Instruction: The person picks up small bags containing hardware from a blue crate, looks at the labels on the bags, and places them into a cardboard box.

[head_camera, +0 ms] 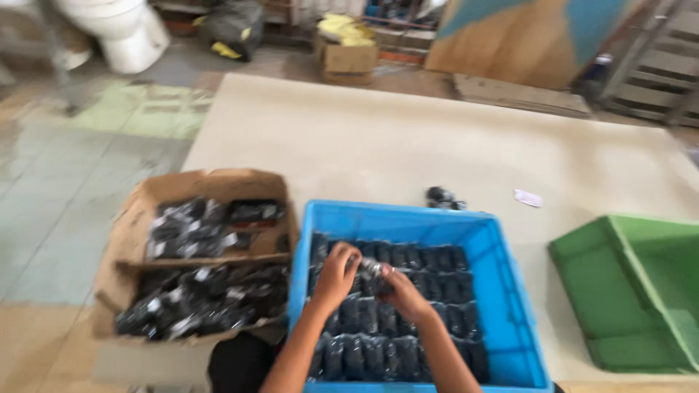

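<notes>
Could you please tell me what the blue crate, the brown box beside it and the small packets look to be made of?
Blue crate: likely moulded plastic, with smooth, even-coloured walls and a thick rim. Brown box: cardboard, matte with bent flaps. Packets, held by the left hand and right hand: probably clear glossy plastic film over dark contents, judging by glints; blur leaves this uncertain.

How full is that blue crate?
Mostly full: rows of dark packets cover the floor of the blue crate, though its walls rise above them.
</notes>
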